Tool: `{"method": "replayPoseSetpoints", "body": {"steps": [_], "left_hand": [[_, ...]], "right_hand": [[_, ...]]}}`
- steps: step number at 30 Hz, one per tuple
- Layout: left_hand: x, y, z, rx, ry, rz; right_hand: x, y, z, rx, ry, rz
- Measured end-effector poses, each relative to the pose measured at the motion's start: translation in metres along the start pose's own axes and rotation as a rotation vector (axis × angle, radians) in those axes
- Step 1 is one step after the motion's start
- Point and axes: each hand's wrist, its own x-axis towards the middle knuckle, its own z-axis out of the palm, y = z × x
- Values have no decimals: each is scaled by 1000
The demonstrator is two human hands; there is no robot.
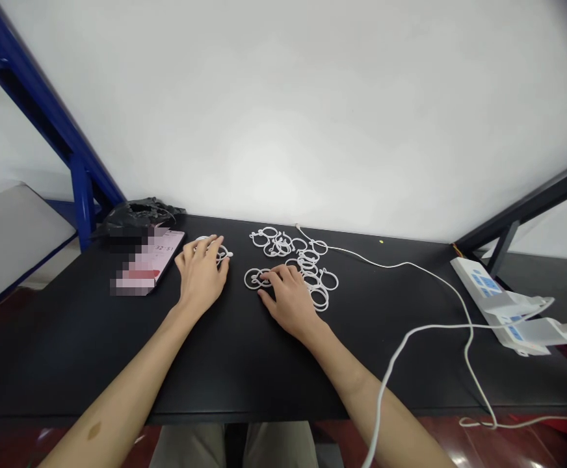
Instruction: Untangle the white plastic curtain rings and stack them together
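White curtain-type rings with small ball ends lie on the black table (pixel 225 364). My left hand (pixel 199 273) rests palm down over a few white rings (pixel 222 253) at the left, its fingers apart and partly covering them. Nearer the middle, my right hand (pixel 290 299) reaches to a pair of white rings (pixel 251 279). Its index fingertip touches them while the thumb stays apart on the table side. Behind and beside that hand spreads a loose pile of more rings (pixel 307 260), partly hidden by the fingers.
A phone (pixel 164 253) with a lit screen lies left of my left hand, by a crumpled black bag (pixel 142 214). White cables (pixel 405 264) run across the right side to a white power strip (pixel 502 312). A white wall (pixel 283 117) stands behind the table.
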Motion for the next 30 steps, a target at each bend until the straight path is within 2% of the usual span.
{"method": "replayPoseSetpoints", "body": {"steps": [4, 9, 11, 14, 19, 26, 30], "left_hand": [[-1, 5, -3, -80, -18, 76], [-5, 19, -4, -286, -213, 301], [-7, 21, -2, -291, -282, 338], [-8, 19, 3, -244, -320, 318], [-8, 18, 6, -186, -285, 229], [-10, 20, 6, -174, -292, 273], [-9, 20, 5, -90, -241, 253]], "right_hand": [[1, 2, 1, -25, -12, -17], [2, 4, -2, 14, 18, -7], [3, 4, -3, 25, 33, -9], [3, 3, -3, 26, 33, -9], [3, 3, -4, 48, 26, -3], [4, 3, -5, 114, 51, 33], [4, 5, -5, 92, 81, 47]]}}
